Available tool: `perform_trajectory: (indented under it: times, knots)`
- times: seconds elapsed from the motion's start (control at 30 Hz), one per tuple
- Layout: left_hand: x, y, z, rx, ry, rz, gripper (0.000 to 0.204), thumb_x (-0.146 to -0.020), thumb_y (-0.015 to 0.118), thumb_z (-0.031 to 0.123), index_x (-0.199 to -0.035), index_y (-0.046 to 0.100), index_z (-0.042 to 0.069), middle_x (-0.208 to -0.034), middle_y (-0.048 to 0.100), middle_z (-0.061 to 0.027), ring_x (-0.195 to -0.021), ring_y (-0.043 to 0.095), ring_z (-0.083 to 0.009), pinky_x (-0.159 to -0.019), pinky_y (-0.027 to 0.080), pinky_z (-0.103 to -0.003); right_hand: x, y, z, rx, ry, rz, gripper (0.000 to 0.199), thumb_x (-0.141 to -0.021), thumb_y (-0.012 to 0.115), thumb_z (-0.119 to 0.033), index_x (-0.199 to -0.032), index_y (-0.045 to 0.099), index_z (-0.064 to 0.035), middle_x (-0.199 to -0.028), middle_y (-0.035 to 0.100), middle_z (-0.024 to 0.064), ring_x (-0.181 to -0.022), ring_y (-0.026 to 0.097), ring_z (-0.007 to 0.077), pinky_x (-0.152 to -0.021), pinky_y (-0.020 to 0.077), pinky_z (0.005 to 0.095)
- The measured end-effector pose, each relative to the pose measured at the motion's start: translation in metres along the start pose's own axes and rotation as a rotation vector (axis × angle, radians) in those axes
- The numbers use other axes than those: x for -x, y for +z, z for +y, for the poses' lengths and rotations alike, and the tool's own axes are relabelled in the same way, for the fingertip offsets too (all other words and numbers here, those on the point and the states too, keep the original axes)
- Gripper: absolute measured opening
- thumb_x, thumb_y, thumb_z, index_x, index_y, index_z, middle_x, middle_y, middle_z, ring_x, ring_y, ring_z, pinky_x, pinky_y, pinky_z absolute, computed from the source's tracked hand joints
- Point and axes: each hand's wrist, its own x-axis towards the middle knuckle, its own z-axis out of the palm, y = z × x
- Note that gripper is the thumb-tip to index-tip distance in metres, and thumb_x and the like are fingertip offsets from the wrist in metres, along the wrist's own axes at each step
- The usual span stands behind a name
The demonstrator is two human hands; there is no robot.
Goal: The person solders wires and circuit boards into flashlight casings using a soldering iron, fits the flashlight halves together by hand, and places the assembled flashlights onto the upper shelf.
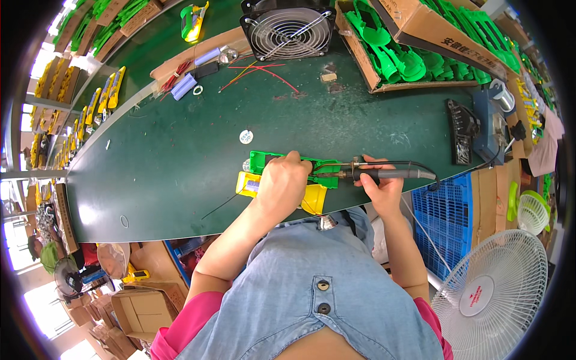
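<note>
My right hand [384,191] is closed around a soldering iron [401,174] with a dark grey handle and a thin metal tube along its top. The iron's tip reaches into the right end of a green plastic casing [259,161] on the table. My left hand [282,182] lies across that casing with curled fingers pressing on it; what is under the fingertips is hidden. Just below, nearer my body, sits a yellow casing half [314,199] with a purple-wrapped battery cell [252,186] in it. A silver reflector cup [326,222] hangs at the table's near edge.
A black fan with a wire guard [288,35] stands at the back. Boxed green casings [408,65] fill the back right. A solder spool [502,95] and blue station [489,129] are at the right. Loose cells [183,87] and red wires [264,69] lie back left.
</note>
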Motion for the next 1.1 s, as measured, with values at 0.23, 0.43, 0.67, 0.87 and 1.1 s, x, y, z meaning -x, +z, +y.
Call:
perform_trajectory:
  times: [0.23,0.43,0.67,0.87,1.1]
  knots:
    - [-0.001,-0.001,0.001,-0.069,0.011,-0.026,0.008,-0.065,0.057,0.001,-0.070,0.063,0.004,-0.066,0.052,-0.0112,-0.059,0.057,-0.0270,-0.055,0.047,-0.035,0.004,0.000,-0.010,0.059,0.088,-0.032,0.021,-0.075,0.065,0.000,-0.092,0.054,0.0069,-0.103,0.056,0.0201,-0.076,0.064,0.0213,-0.062,0.0531,0.0265]
    - [-0.001,0.000,0.002,-0.107,0.003,-0.025,0.009,-0.064,0.057,0.002,-0.070,0.064,0.005,-0.066,0.052,-0.0108,-0.058,0.058,-0.0256,-0.053,0.047,-0.034,0.027,0.010,-0.022,0.201,-0.325,-0.039,0.021,-0.080,0.057,0.000,-0.100,0.053,0.0022,-0.071,0.064,0.0116,-0.093,0.061,0.0192,-0.095,0.0366,0.0463]
    - [-0.001,0.000,0.002,-0.063,0.013,0.006,0.006,-0.067,0.057,0.002,-0.069,0.063,0.004,-0.065,0.051,-0.0112,-0.057,0.057,-0.0270,-0.052,0.047,-0.035,0.031,0.053,-0.028,0.523,-0.177,-0.220,0.068,-0.062,0.075,-0.013,-0.118,0.041,0.0022,-0.097,0.062,0.0123,-0.095,0.058,0.0268,-0.107,0.0137,0.0490]
    - [0.000,-0.002,0.002,-0.064,-0.003,-0.034,0.003,-0.069,0.058,0.003,-0.068,0.061,0.004,-0.067,0.052,-0.0121,-0.060,0.057,-0.0279,-0.054,0.046,-0.036,0.029,0.053,-0.025,0.575,-0.201,-0.289,0.076,-0.059,0.076,-0.015,-0.122,0.038,0.0034,-0.096,0.059,0.0142,-0.089,0.058,0.0279,-0.106,0.0147,0.0503]
    - [0.018,-0.023,-0.021,0.314,0.054,0.040,0.019,-0.072,0.056,-0.002,-0.089,0.063,0.004,-0.086,0.060,-0.0095,-0.071,0.057,-0.0272,-0.064,0.048,-0.033,0.024,0.046,-0.021,0.621,-0.183,-0.316,0.078,-0.058,0.078,-0.013,-0.121,0.033,-0.0028,-0.117,0.055,0.0101,-0.111,0.050,0.0299,-0.107,0.0142,0.0491]
